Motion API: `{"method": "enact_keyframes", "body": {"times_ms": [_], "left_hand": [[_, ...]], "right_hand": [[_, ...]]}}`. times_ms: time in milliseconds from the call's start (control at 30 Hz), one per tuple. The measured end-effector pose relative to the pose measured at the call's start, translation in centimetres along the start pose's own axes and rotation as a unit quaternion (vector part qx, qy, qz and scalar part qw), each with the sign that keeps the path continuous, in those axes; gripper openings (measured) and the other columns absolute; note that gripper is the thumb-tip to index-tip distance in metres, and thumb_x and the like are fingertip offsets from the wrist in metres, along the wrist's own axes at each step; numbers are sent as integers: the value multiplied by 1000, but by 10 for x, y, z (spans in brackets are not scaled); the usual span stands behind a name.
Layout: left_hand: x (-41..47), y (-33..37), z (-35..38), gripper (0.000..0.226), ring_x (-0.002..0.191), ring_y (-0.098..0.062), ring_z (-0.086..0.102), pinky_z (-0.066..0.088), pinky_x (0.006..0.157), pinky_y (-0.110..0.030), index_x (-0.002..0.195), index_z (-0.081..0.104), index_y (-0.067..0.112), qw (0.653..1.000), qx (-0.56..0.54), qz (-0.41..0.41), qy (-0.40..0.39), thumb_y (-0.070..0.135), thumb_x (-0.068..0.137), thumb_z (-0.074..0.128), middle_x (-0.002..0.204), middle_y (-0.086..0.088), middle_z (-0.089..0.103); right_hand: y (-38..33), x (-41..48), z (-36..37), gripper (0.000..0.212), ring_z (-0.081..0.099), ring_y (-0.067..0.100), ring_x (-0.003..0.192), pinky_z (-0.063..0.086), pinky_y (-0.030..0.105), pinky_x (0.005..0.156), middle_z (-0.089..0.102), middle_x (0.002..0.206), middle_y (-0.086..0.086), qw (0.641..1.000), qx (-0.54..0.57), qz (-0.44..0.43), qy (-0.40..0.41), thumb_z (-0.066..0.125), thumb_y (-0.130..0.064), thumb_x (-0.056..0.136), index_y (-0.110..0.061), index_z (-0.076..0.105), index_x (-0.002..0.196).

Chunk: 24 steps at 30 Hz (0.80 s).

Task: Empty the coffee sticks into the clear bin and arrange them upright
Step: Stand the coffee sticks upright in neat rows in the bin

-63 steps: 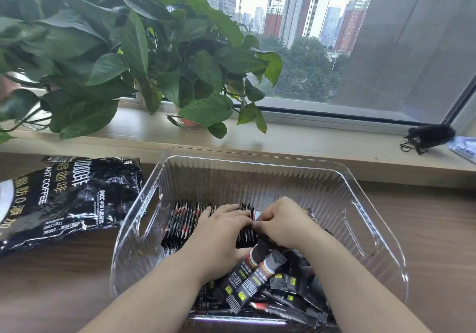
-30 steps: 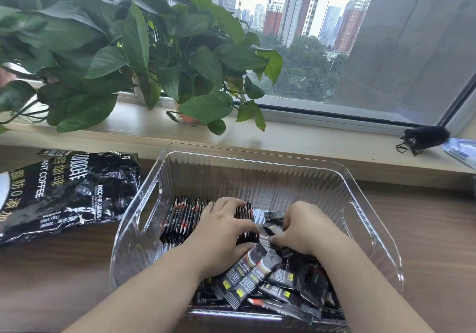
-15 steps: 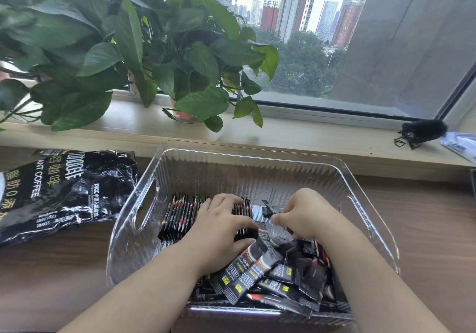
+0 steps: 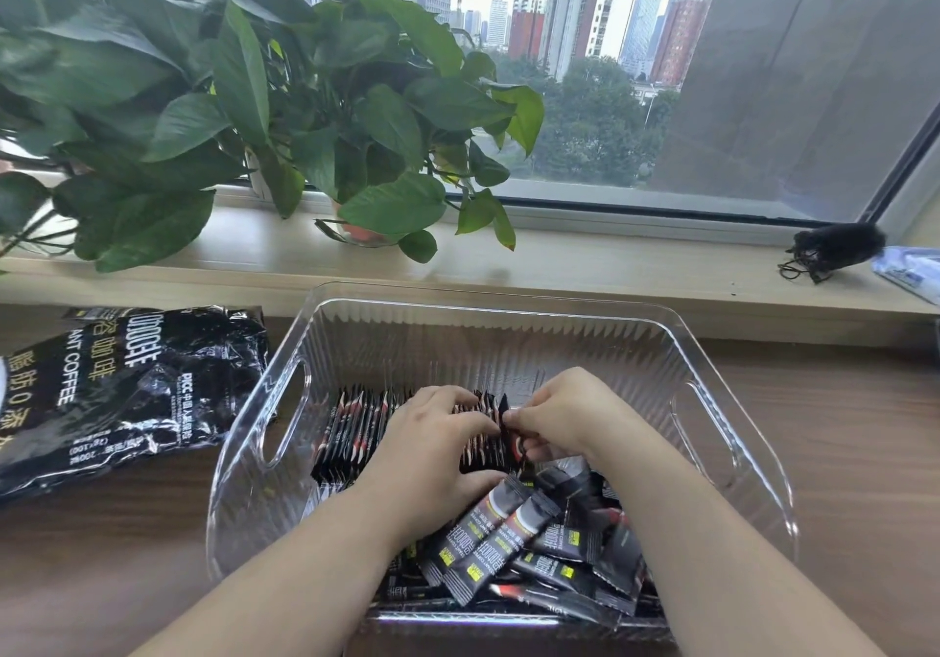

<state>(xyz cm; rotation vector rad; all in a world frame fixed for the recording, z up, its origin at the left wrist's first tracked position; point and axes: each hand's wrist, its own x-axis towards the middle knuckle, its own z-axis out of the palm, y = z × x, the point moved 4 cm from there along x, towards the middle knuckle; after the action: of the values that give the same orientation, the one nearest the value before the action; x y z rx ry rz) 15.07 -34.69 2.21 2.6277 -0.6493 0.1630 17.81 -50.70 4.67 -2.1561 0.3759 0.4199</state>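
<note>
Left hand (image 4: 432, 448) grips upright row (image 4: 356, 430) mid-frame, right hand (image 4: 562, 415) pinches one stick (image 4: 505, 409); slackening the left grip could topple the row.

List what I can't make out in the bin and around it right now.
Head view:
1. Upright row: middle under the left hand; count unreadable.
2. Loose sticks: partly beneath the right forearm.
3. Coffee bag: cut off by the left edge.
4. White packet on the sill: cut off by the right edge, blurred.
</note>
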Motion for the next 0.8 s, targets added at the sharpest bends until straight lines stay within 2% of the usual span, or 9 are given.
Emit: {"method": "enact_keyframes", "body": {"times_ms": [200,300,367,500,600,700,800], "left_hand": [[-1,-1,1,50,136,-8,33,26,116,-34,128,59,38,1000,-1,-9,4,59,83,66,140,12,46],[-1,-1,1,51,134,-8,35,27,115,-33,125,61,37,1000,-10,-9,7,62,81,67,138,13,47],[-1,-1,1,53,133,-8,36,27,115,-33,124,62,37,1000,-13,-12,7,64,79,67,137,13,47],[-2,1,0,53,130,-7,38,28,113,-31,125,61,37,1000,-16,-15,11,63,79,68,135,14,48],[-2,3,-1,55,130,-8,37,27,114,-31,132,55,41,1000,-5,-8,9,62,82,66,135,14,46],[-3,5,-2,53,132,-8,34,26,115,-33,133,54,43,1000,-6,0,8,59,84,65,138,12,42],[-3,7,-3,43,135,-8,31,27,114,-36,125,61,44,1000,-19,15,11,54,84,69,140,12,41]], "right_hand": [[3,3,1,16,64,18,55,64,36,72,68,59,7,998,-32,-46,35,77,-19,89,-4,76,85],[2,4,4,19,61,10,46,53,21,53,67,54,1,994,-80,-62,38,72,-21,92,-12,75,75],[3,4,6,21,62,7,43,47,18,48,67,52,-1,992,-97,-66,46,70,-19,92,-13,76,74],[3,3,7,18,63,9,48,51,20,51,70,59,2,992,-92,-74,41,71,-22,92,-16,75,76],[3,1,6,16,61,14,54,57,30,64,69,61,3,992,-91,-77,28,72,-27,92,-17,77,80],[5,0,6,18,58,15,53,52,27,60,66,58,2,992,-98,-71,23,71,-26,93,-19,77,78],[6,-2,5,17,57,17,53,52,29,60,67,61,5,994,-88,-58,12,73,-22,91,-17,78,75]]}}
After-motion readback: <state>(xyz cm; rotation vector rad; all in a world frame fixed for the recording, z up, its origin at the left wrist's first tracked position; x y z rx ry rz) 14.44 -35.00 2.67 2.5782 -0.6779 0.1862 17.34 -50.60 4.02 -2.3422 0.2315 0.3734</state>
